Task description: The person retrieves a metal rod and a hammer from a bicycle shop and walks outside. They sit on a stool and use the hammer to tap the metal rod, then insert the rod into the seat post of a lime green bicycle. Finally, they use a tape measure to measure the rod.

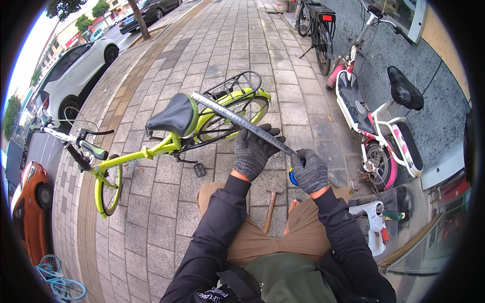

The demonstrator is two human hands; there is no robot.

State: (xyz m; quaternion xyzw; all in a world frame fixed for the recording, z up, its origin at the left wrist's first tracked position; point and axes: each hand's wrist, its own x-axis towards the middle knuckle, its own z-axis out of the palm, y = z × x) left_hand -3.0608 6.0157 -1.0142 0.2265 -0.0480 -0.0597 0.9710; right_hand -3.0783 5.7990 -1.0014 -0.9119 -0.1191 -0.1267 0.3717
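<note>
A silver tape measure blade [227, 114] runs slantwise from beside the black saddle [174, 117] of a lime-green bicycle [169, 146] down to my right hand. My left hand [252, 151], in a grey and black knitted glove, has its fingers around the blade partway along. My right hand [310, 170], gloved alike, is closed on the tape measure's case [293, 177]; only a bit of its blue side shows, the rest being hidden by the glove. A wooden-handled hammer [270, 209] lies on the paving between my knees.
At the right, a white and pink electric scooter [376, 116] stands by the grey wall, with a black bicycle [321, 38] beyond it. A white frame-like part [374, 227] lies near my right knee. Parked cars [76, 76] line the left, and a blue bicycle [58, 280] is at lower left.
</note>
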